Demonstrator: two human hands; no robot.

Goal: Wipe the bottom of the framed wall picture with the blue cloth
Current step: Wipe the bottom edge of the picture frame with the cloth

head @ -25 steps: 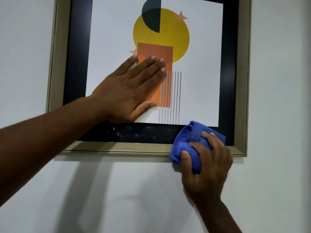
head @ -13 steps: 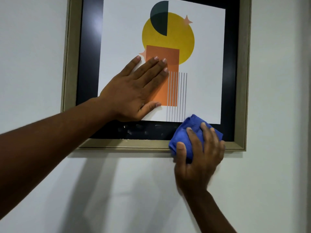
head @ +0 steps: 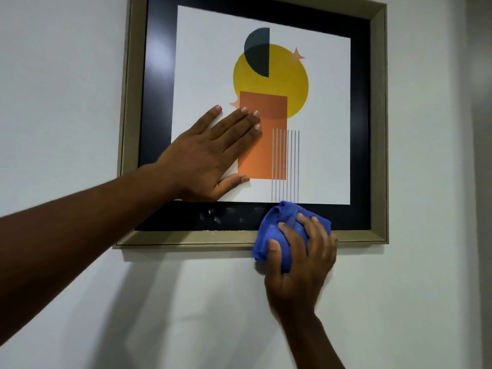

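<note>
A framed picture (head: 378,129) hangs on a white wall, with a beige wooden frame, a black mat and a print of yellow, orange and dark shapes. My left hand (head: 210,158) lies flat on the glass at the print's lower left, fingers spread and holding nothing. My right hand (head: 298,265) grips a bunched blue cloth (head: 277,227) and presses it against the bottom rail of the frame, right of its middle. The cloth covers part of the black mat and the beige lower edge. Smudges show on the black mat to the left of the cloth.
The plain white wall (head: 66,75) surrounds the frame on all sides. Shadows of my arms fall on the wall below the frame. A grey vertical strip (head: 482,182) runs down the far right edge.
The view has shifted, so the picture sits lower and further right in the frame. My right hand with the cloth has slid left along the bottom rail. My left hand stays flat on the glass.
</note>
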